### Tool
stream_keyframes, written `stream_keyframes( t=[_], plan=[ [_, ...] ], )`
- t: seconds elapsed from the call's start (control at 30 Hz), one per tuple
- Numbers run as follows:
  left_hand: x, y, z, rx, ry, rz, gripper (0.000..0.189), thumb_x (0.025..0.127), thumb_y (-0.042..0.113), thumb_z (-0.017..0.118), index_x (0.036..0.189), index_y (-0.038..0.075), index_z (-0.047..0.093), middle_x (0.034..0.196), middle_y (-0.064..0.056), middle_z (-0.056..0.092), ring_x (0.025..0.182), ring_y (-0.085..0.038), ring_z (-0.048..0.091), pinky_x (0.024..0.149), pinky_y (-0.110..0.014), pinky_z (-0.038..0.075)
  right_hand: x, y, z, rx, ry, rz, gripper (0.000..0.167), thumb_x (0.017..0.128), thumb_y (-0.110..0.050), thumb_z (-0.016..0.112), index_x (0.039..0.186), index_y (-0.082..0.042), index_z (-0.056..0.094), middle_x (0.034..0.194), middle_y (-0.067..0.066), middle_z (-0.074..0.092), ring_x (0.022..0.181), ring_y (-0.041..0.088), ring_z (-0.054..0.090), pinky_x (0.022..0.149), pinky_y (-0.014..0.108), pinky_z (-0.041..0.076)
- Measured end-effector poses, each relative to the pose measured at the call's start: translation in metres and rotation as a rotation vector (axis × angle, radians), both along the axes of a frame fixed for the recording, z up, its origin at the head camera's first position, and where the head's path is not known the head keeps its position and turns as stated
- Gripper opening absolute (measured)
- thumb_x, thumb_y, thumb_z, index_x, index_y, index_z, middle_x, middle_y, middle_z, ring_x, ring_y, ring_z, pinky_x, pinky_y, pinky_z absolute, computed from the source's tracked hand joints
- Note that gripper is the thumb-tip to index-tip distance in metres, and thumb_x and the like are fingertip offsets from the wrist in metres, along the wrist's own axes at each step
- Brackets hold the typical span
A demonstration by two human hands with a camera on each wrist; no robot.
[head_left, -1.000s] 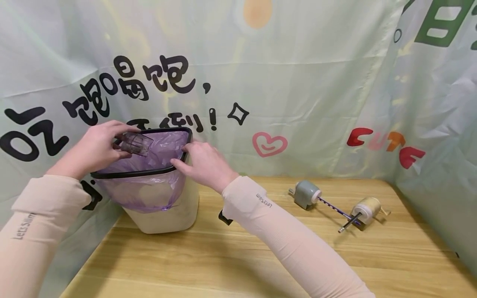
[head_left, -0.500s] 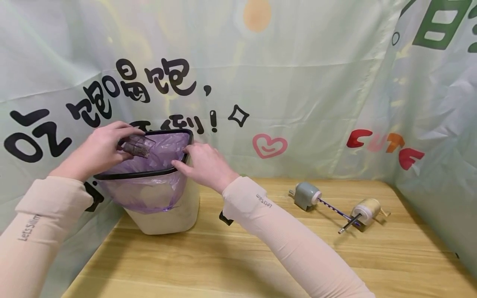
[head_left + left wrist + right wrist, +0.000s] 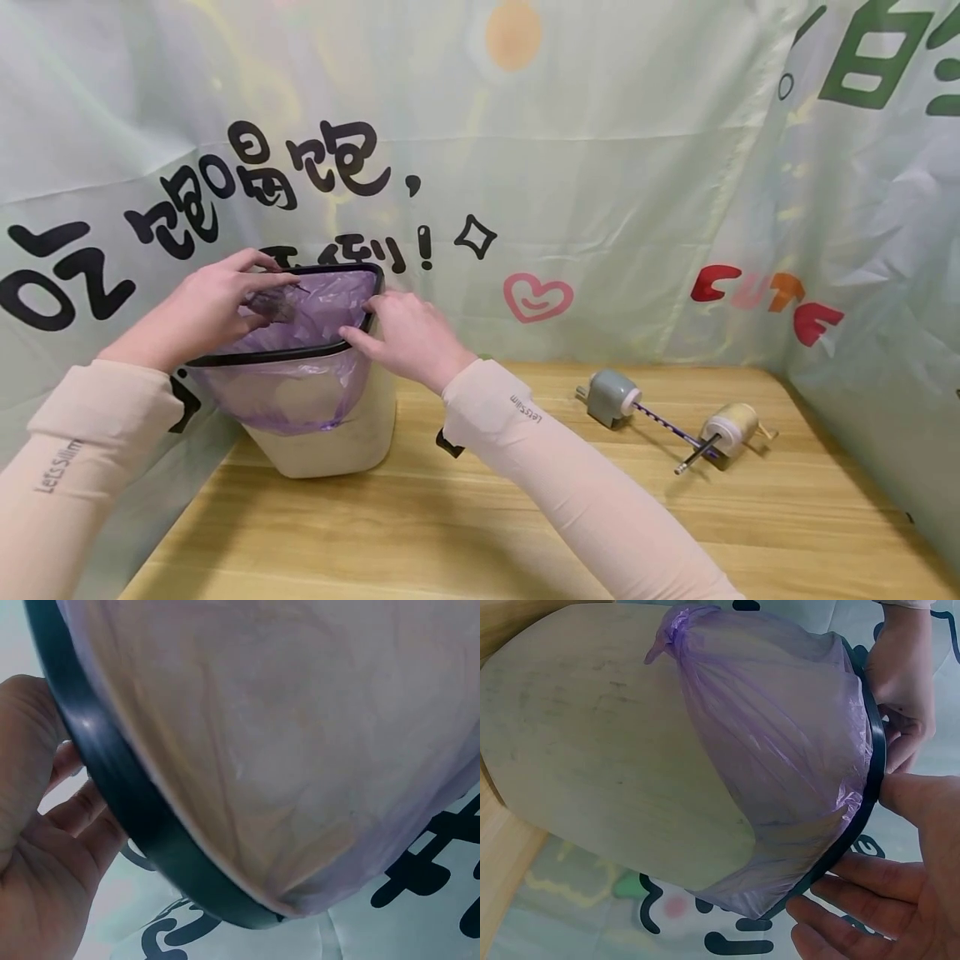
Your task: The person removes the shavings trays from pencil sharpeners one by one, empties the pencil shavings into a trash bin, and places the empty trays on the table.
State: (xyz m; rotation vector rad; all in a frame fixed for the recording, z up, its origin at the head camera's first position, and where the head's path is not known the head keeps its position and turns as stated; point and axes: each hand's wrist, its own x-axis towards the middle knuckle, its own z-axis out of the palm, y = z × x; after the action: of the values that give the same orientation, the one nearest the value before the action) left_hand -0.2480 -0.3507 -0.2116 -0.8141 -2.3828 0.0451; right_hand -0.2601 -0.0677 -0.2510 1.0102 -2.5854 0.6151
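Note:
In the head view my left hand [image 3: 217,304] holds a small clear plastic box with dark contents [image 3: 272,305], tilted over the mouth of a trash can [image 3: 330,450]. Its index finger stretches forward above the box. A purple bag [image 3: 337,304] lines the can and folds down outside the black rim [image 3: 270,357]. My right hand [image 3: 412,333] grips the rim's right corner, thumb on the near side and fingers farther back. The right wrist view shows its thumb and fingertips against the black rim [image 3: 876,765]. The left wrist view hides the box behind the rim [image 3: 127,787].
On the wooden table [image 3: 525,500] at right lie a grey pencil sharpener [image 3: 611,396] with a purple patterned pencil [image 3: 667,425] and a cream pencil sharpener [image 3: 731,427] with a dark pencil [image 3: 697,454]. A printed cloth [image 3: 600,208] hangs behind.
My left index finger has stretched out over the clear box, and less of the box shows than before. My right hand stays on the rim; the head view shifts slightly.

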Motion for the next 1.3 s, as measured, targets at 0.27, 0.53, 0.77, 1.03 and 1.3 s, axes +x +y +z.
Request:
stream_keyframes(
  t=[0.27, 0.53, 0.77, 1.03, 1.3],
  plan=[
    [-0.003, 0.002, -0.004, -0.022, 0.059, -0.057, 0.063, 0.060, -0.017, 0.088, 0.118, 0.005, 0.080, 0.114, -0.017, 0.066, 0.084, -0.031, 0.067, 0.071, -0.053, 0.055, 0.000, 0.001, -0.002, 0.013, 0.028, -0.016, 0.048, 0.108, -0.053, 0.059, 0.121, -0.010, 0.074, 0.117, 0.003, 0.075, 0.107, 0.021, 0.075, 0.091, 0.038, 0.063],
    [-0.004, 0.005, -0.003, -0.066, 0.076, -0.122, 0.063, 0.059, -0.024, 0.080, 0.116, 0.001, 0.080, 0.111, -0.019, 0.065, 0.088, -0.036, 0.064, 0.074, -0.052, 0.054, -0.001, 0.000, -0.002, 0.024, 0.026, -0.023, 0.049, 0.108, -0.054, 0.059, 0.123, -0.010, 0.074, 0.121, 0.002, 0.075, 0.111, 0.021, 0.074, 0.093, 0.038, 0.063],
    [-0.004, 0.012, -0.001, -0.168, 0.074, -0.095, 0.062, 0.062, -0.027, 0.073, 0.114, 0.004, 0.082, 0.107, -0.016, 0.064, 0.085, -0.036, 0.059, 0.076, -0.053, 0.052, -0.002, 0.000, -0.002, 0.013, 0.035, -0.009, 0.047, 0.108, -0.054, 0.059, 0.120, -0.012, 0.075, 0.121, 0.002, 0.076, 0.113, 0.021, 0.074, 0.093, 0.039, 0.063],
    [-0.004, 0.017, -0.001, -0.244, 0.076, -0.069, 0.060, 0.063, -0.027, 0.074, 0.114, 0.004, 0.082, 0.109, -0.018, 0.064, 0.086, -0.039, 0.059, 0.080, -0.055, 0.054, -0.001, 0.001, -0.003, 0.024, 0.033, -0.026, 0.047, 0.108, -0.055, 0.058, 0.121, -0.013, 0.075, 0.122, 0.001, 0.076, 0.113, 0.020, 0.074, 0.092, 0.039, 0.063],
    [-0.003, 0.019, 0.003, -0.235, 0.079, -0.066, 0.060, 0.064, -0.027, 0.073, 0.115, 0.003, 0.081, 0.109, -0.019, 0.065, 0.085, -0.041, 0.060, 0.080, -0.054, 0.054, -0.001, 0.001, -0.002, 0.030, 0.035, -0.039, 0.049, 0.108, -0.055, 0.058, 0.124, -0.013, 0.074, 0.123, 0.001, 0.075, 0.112, 0.021, 0.074, 0.091, 0.040, 0.064]
  ],
)
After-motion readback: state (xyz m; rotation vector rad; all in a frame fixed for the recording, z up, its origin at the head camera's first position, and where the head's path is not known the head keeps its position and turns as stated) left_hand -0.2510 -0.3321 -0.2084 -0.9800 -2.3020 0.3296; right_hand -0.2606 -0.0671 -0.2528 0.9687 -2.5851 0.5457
